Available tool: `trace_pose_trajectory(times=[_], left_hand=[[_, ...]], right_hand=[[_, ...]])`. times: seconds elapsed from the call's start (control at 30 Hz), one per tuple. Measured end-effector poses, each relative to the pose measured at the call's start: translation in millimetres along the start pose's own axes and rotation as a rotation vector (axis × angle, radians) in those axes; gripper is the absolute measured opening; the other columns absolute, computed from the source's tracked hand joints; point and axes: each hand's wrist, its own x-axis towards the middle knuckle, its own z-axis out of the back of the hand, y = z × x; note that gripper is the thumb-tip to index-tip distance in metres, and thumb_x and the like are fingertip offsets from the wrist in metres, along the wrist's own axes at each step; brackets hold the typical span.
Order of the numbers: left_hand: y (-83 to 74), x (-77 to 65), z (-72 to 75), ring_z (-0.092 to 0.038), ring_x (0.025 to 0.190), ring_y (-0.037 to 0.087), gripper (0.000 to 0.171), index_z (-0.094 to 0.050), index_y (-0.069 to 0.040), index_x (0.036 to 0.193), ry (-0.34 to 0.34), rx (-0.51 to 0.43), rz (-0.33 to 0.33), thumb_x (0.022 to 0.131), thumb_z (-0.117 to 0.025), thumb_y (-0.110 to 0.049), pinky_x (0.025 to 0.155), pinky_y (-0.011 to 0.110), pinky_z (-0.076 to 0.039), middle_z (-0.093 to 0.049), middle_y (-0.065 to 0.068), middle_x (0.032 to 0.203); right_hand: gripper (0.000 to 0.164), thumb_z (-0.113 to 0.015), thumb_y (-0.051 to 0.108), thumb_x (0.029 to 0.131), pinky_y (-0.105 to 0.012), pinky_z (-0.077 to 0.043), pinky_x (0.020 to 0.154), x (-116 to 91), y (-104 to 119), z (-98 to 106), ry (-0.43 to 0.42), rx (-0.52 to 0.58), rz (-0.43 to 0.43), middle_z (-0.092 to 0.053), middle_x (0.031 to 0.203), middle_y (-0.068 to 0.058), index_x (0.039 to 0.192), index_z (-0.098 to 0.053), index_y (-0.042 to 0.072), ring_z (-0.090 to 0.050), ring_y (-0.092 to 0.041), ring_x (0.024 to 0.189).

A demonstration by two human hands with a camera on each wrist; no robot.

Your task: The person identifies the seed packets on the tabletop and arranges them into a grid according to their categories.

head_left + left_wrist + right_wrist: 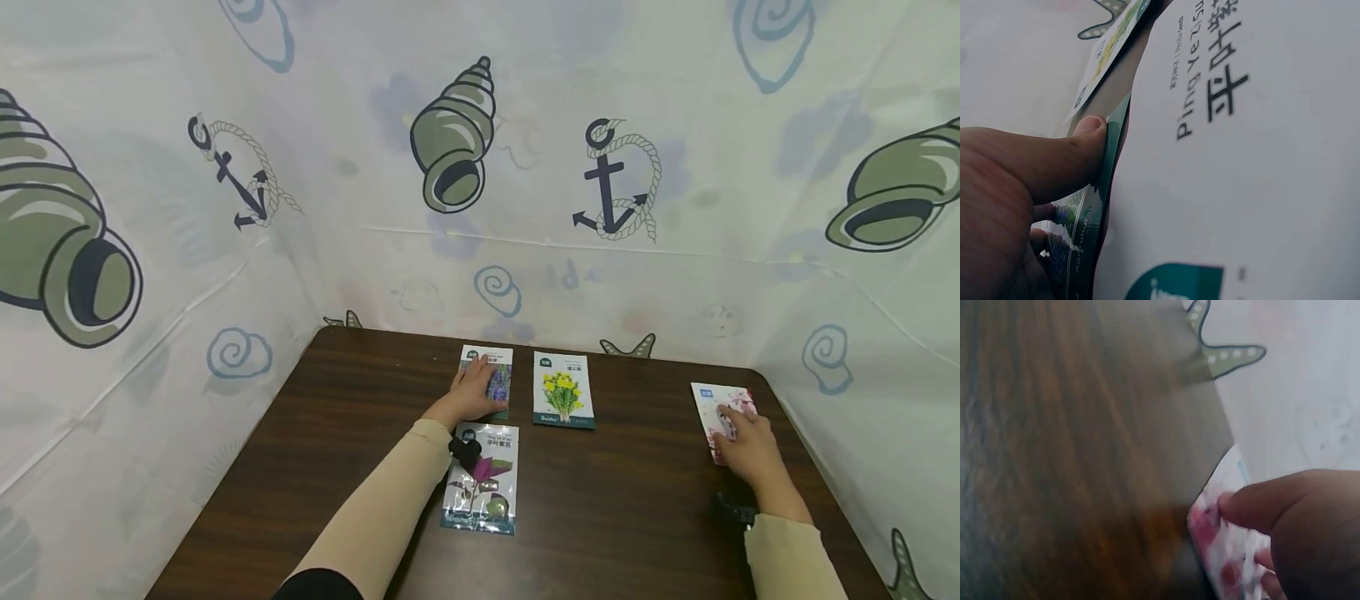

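Observation:
My left hand (pixel 472 392) rests over a seed packet with purple flower spikes (pixel 498 385) near the table's back edge, fingers extended across its face. In the left wrist view the thumb (pixel 1088 134) lies at that packet's green border (pixel 1099 206). Just in front, partly under the left wrist, lies a shiny perilla seed packet (pixel 480 492). On the right side, my right hand (pixel 753 446) touches a white packet with pink blossoms (pixel 705 404). Its thumb and fingers lie on the packet's face, and the palm hides part of it.
A packet with yellow flowers (pixel 564 390) lies right of the left hand, a small gap away. All packets are on a dark wooden table (pixel 622 517). Pale cloth (pixel 525 150) printed with shells and anchors rises behind the table and at both sides.

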Motion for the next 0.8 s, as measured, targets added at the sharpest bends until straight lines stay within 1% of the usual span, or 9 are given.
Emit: trace_pose_trajectory(times=[0.03,0.1,0.17,0.27,0.43,0.53,0.8], left_hand=[[2.6,1.7,-1.8,-0.004,0.172,0.039,0.095,-0.034,-0.008,0.171,-0.003,0.005,-0.005,0.097,-0.083,-0.042,0.137,0.064,-0.005,-0.012,0.018,0.184],[2.5,1.9,-2.3,-0.001,0.173,0.037,0.095,-0.032,-0.009,0.172,0.003,0.004,0.007,0.098,-0.083,-0.042,0.138,0.062,-0.002,-0.009,0.016,0.185],[7.2,5.3,-5.7,0.001,0.173,0.035,0.096,-0.031,-0.011,0.173,0.005,0.018,0.014,0.098,-0.082,-0.044,0.139,0.06,0.0,-0.007,0.013,0.185],[9.1,8.3,-7.0,0.004,0.173,0.031,0.097,-0.029,-0.013,0.174,0.017,0.03,0.031,0.099,-0.08,-0.046,0.14,0.057,0.001,-0.004,0.01,0.186],[13.8,15.1,-9.2,0.003,0.173,0.03,0.097,-0.029,-0.014,0.174,0.013,0.04,0.027,0.099,-0.08,-0.046,0.14,0.058,0.001,-0.005,0.01,0.186],[12.7,15.6,-7.7,0.005,0.173,0.029,0.097,-0.027,-0.015,0.175,0.018,0.045,0.033,0.1,-0.08,-0.046,0.14,0.057,0.001,-0.003,0.009,0.186],[10.6,12.6,-7.3,0.005,0.173,0.03,0.096,-0.028,-0.014,0.174,0.032,0.031,0.038,0.1,-0.08,-0.046,0.14,0.056,0.001,-0.003,0.009,0.186]], right_hand=[[0.065,-0.057,0.02,0.106,-0.087,-0.026,0.117,0.1,-0.5,-0.1,0.014,0.013,-0.011,-0.014,0.158,-0.056,0.161,-0.036,-0.007,-0.022,-0.078,0.143],[0.066,-0.054,0.023,0.108,-0.086,-0.024,0.119,-0.3,-0.8,-0.7,0.039,0.039,-0.028,-0.01,0.16,-0.055,0.164,-0.033,-0.006,-0.018,-0.078,0.145],[0.067,-0.051,0.025,0.11,-0.087,-0.021,0.12,-1.0,-0.7,-1.2,0.061,0.065,-0.046,-0.006,0.162,-0.054,0.166,-0.03,-0.004,-0.014,-0.078,0.147],[0.067,-0.049,0.026,0.112,-0.087,-0.02,0.12,-1.0,-1.7,-2.0,0.071,0.074,-0.054,-0.003,0.164,-0.052,0.168,-0.028,-0.003,-0.011,-0.078,0.148],[0.068,-0.047,0.032,0.114,-0.088,-0.019,0.12,0.2,-2.0,-0.4,0.081,0.077,-0.077,0.001,0.167,-0.049,0.17,-0.025,0.0,-0.008,-0.076,0.151],[0.068,-0.045,0.034,0.115,-0.088,-0.019,0.119,-0.7,0.3,0.2,0.087,0.078,-0.085,0.001,0.167,-0.048,0.171,-0.024,0.002,-0.008,-0.076,0.152],[0.067,-0.045,0.035,0.114,-0.088,-0.022,0.119,-4.7,1.3,-8.3,0.072,0.077,-0.102,-0.001,0.167,-0.048,0.17,-0.027,0.002,-0.012,-0.076,0.151]])
